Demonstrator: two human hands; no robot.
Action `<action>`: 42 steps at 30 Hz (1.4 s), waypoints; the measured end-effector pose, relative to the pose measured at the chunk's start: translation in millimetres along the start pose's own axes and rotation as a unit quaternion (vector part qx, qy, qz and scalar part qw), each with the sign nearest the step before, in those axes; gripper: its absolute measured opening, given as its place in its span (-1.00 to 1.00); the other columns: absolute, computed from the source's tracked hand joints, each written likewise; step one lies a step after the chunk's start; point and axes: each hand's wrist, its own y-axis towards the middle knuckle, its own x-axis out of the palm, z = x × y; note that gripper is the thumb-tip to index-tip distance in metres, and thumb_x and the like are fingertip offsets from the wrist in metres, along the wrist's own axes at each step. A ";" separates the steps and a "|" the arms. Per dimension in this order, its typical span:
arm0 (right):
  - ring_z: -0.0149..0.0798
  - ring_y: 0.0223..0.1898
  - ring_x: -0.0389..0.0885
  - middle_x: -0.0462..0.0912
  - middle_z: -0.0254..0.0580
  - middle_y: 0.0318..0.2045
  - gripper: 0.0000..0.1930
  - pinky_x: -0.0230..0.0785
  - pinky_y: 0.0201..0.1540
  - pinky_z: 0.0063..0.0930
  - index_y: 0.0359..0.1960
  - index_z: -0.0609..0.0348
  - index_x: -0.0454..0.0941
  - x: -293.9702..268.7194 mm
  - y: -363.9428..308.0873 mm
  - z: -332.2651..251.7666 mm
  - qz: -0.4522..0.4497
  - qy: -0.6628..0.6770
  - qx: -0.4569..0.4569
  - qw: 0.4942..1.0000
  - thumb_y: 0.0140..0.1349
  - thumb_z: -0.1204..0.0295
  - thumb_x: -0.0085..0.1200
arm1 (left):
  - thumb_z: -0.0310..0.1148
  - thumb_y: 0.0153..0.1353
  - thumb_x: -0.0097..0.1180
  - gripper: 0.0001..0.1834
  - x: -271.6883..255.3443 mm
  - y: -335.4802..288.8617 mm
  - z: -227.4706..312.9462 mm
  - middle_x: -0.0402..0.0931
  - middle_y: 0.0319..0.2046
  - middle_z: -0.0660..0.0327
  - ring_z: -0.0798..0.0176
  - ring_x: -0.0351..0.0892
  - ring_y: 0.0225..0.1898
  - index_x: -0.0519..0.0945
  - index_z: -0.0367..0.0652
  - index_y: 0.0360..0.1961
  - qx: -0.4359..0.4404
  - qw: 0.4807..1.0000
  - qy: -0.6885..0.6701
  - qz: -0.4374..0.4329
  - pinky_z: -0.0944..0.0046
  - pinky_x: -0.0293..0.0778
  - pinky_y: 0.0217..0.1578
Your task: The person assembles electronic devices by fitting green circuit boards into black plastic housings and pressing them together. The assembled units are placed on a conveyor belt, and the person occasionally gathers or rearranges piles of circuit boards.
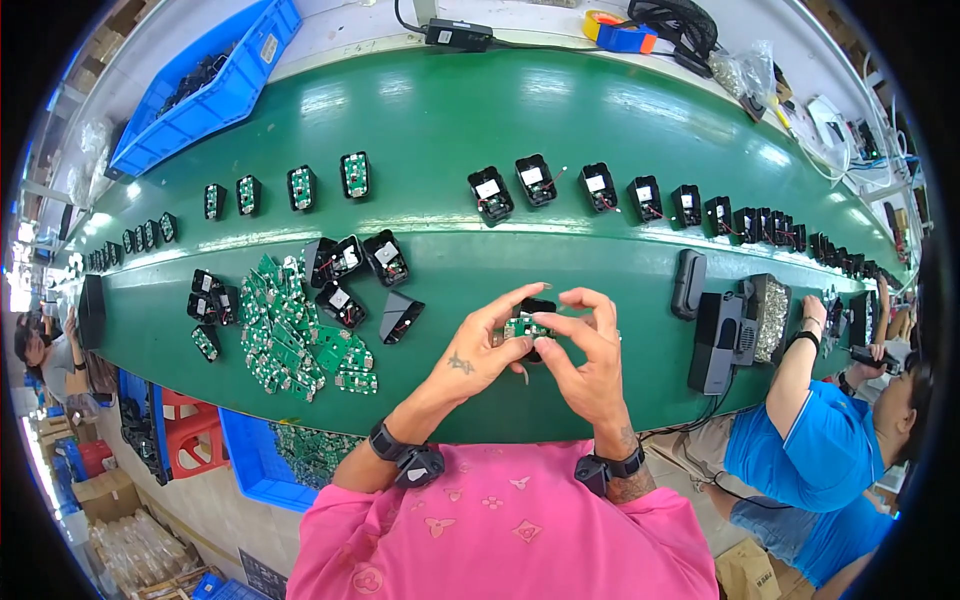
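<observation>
Centrally, a green circuit board (518,328) lies against a black plastic housing (541,305), its long axis roughly sideways, between both hands, neither clearly nearer. The right hand's (590,352) thumb and forefinger pinch its right end; the left hand's (488,346) thumb and forefinger bracket the housing. Leftward, loose boards (283,335) lie heaped.

pretty bright, white glare patches on the green table (430,125), edges bent like crazy, corners black, far left kinda blown out
</observation>
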 end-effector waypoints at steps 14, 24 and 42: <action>-0.18 -0.04 0.44 0.55 -0.19 -0.10 -0.88 0.36 -0.07 -0.35 -0.24 0.12 0.75 14.5 5.5 -6.6 0.018 -0.026 -0.020 0.999 0.20 0.51 0.24 | -0.54 0.32 0.09 -0.45 2.6 -4.8 2.8 0.49 0.12 0.15 0.37 0.57 -0.03 0.35 -0.18 0.34 0.018 0.999 -0.016 0.046 0.40 0.64 -0.23; 0.00 -0.41 0.54 0.53 -0.10 -0.46 -0.94 0.38 -0.36 -0.20 -0.36 0.30 0.57 16.0 21.7 -24.8 -0.064 -0.041 -0.065 0.995 0.21 0.57 0.19 | -0.65 0.30 0.03 -0.50 -2.7 -17.8 20.4 0.55 0.11 0.16 0.39 0.58 0.01 0.44 -0.22 0.28 0.136 0.962 0.201 0.126 0.40 0.52 -0.05; 0.09 -0.44 0.54 0.55 0.03 -0.49 -0.96 0.36 -0.37 -0.15 -0.37 0.29 0.58 13.4 41.2 -44.1 -0.160 -0.081 -0.050 0.983 0.19 0.57 0.15 | -0.59 0.17 0.03 -0.44 -7.1 -25.7 33.6 0.54 -0.14 -0.10 -0.25 0.61 -0.14 0.45 -0.04 0.24 0.184 0.870 0.438 0.129 -0.02 0.59 -0.23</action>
